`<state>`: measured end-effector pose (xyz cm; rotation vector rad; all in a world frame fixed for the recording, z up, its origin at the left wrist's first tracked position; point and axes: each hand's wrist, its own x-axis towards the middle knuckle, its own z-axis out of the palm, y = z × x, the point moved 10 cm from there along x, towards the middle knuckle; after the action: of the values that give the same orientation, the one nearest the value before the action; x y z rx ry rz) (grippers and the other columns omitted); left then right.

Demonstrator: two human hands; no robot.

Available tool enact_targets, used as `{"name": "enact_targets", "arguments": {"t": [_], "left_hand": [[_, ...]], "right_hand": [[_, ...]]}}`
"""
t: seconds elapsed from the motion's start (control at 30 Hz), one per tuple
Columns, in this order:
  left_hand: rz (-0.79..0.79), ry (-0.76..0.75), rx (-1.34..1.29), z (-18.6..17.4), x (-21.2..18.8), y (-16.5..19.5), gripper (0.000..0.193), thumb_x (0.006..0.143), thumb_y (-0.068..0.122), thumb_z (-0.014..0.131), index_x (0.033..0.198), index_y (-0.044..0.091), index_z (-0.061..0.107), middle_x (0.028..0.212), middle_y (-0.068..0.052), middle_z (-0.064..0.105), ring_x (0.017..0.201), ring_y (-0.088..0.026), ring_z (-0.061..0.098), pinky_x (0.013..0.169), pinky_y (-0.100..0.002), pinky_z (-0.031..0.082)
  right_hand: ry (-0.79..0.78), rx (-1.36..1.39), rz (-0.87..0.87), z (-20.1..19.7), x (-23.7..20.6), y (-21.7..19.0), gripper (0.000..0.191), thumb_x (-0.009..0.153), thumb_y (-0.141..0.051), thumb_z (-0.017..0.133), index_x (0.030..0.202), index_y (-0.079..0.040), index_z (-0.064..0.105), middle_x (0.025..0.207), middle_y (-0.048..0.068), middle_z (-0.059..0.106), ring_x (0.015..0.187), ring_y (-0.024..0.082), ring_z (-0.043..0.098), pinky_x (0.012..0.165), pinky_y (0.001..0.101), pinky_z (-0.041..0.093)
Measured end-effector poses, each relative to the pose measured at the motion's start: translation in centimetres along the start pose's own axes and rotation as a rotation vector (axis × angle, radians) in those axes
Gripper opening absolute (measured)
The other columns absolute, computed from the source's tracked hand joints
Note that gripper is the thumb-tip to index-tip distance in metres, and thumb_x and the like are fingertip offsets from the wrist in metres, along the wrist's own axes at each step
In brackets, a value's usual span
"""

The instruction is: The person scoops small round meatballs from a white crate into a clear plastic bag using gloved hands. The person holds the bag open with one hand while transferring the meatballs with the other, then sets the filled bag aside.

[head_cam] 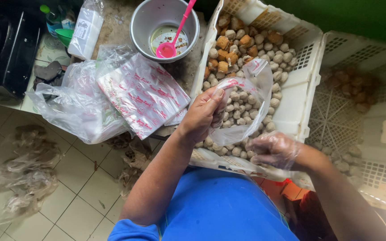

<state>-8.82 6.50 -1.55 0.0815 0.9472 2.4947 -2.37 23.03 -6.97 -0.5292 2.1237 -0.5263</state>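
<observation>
The left hand (200, 115) pinches the rim of a clear plastic bag (246, 105), held open over the white crate (298, 96) of meatballs (242, 109). The gloved right hand (273, 151), loosely cupped, rests on meatballs at the near edge. Judged step: bag filling; next, a scooped handful must clear the bag mouth.

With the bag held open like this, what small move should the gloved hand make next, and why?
Probably lift the right hand with its meatballs up to the mouth of the clear bag. The left hand holds the bag open over the white crate, and the gloved right hand rests low among the balls near the crate's front edge, below the bag.
</observation>
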Motion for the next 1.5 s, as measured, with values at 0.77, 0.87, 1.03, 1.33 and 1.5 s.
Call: {"name": "enact_targets", "arguments": {"t": [0.77, 0.87, 1.03, 1.33, 1.5], "left_hand": [[-0.053, 0.001, -0.029, 0.3, 0.1, -0.3, 0.021, 0.114, 0.027, 0.044, 0.12, 0.011, 0.057, 0.072, 0.009, 0.036, 0.054, -0.001, 0.029, 0.046, -0.02, 0.025], [-0.052, -0.005, -0.047, 0.4, 0.1, -0.3, 0.021, 0.117, 0.027, 0.044, 0.119, 0.009, 0.055, 0.074, 0.009, 0.036, 0.055, -0.002, 0.029, 0.047, -0.02, 0.024], [-0.072, 0.058, 0.02, -0.2, 0.0, -0.3, 0.03, 0.112, 0.026, 0.044, 0.135, 0.011, 0.057, 0.071, 0.009, 0.037, 0.053, -0.001, 0.03, 0.046, -0.02, 0.026], [-0.057, 0.022, -0.021, 0.3, 0.1, -0.1, 0.022, 0.113, 0.027, 0.044, 0.121, 0.011, 0.057, 0.072, 0.008, 0.038, 0.054, -0.002, 0.03, 0.046, -0.02, 0.024], [-0.037, 0.006, -0.008, -0.1, 0.2, -0.3, 0.02, 0.112, 0.028, 0.044, 0.11, 0.012, 0.057, 0.073, 0.009, 0.036, 0.055, -0.001, 0.028, 0.047, -0.02, 0.023]], "right_hand": [[-0.156, 0.088, -0.221, 6.6, 5.3, 1.7, 0.038, 0.101, -0.034, 0.055, 0.132, -0.016, 0.067, 0.131, 0.01, 0.069, 0.122, 0.031, 0.063, 0.106, 0.0429, 0.047], [-0.211, 0.178, -0.173, 4.7, 3.6, 0.0, 0.035, 0.099, -0.036, 0.059, 0.124, -0.013, 0.068, 0.122, 0.01, 0.069, 0.114, 0.028, 0.065, 0.099, 0.0419, 0.051], [-0.145, 0.595, -0.325, -0.8, -0.6, -5.0, 0.03, 0.096, -0.02, 0.068, 0.12, -0.003, 0.069, 0.1, 0.014, 0.07, 0.083, 0.024, 0.064, 0.073, 0.0361, 0.059], [0.594, -0.085, -0.299, -6.7, -2.5, -4.5, 0.022, 0.101, -0.015, 0.061, 0.12, -0.004, 0.064, 0.096, 0.011, 0.073, 0.09, 0.016, 0.072, 0.081, 0.0268, 0.062], [0.1, 0.206, -0.012, 2.4, 1.7, 2.9, 0.027, 0.098, -0.02, 0.056, 0.118, -0.012, 0.073, 0.113, 0.011, 0.074, 0.102, 0.026, 0.071, 0.092, 0.038, 0.056]]}}
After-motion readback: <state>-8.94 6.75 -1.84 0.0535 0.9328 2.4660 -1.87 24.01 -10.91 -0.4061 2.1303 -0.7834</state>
